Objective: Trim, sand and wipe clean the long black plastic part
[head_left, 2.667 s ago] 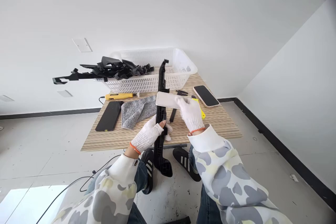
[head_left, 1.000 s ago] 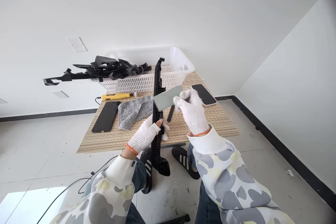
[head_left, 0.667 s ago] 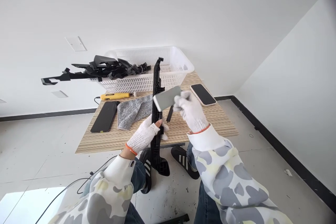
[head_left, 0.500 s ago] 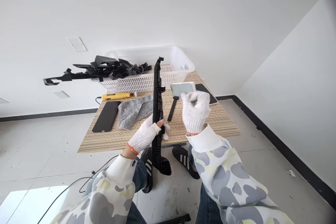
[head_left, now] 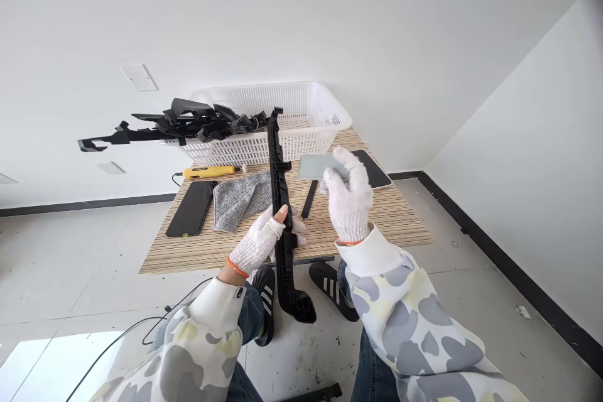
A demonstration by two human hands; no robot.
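My left hand (head_left: 261, 240), in a white glove with the thumb tip bare, is closed round a long black plastic trim piece (head_left: 282, 220). The piece stands nearly upright in view, tilted slightly, its wide curved end pointing down toward my feet. My gloved right hand (head_left: 349, 191) is raised over the right side of the table, thumb and forefinger apart and nothing visible between them. Just beyond its fingers is a pale green flat rectangular pad (head_left: 315, 166), partly covered by the hand. A narrow black strip (head_left: 309, 200) lies below that pad.
A white plastic basket (head_left: 325, 138) holds several black trim pieces (head_left: 188, 122) jutting out left. On the wood-patterned table (head_left: 188, 257) lie a yellow corded tool (head_left: 210, 172), a black phone (head_left: 192, 208), a grey cloth (head_left: 240, 201) and a dark flat device (head_left: 374, 169).
My right hand has opened from a curled fist, with thumb and forefinger spreading. The trim piece has tilted, its top moving left and its lower end right. The pale pad appears shifted slightly left.
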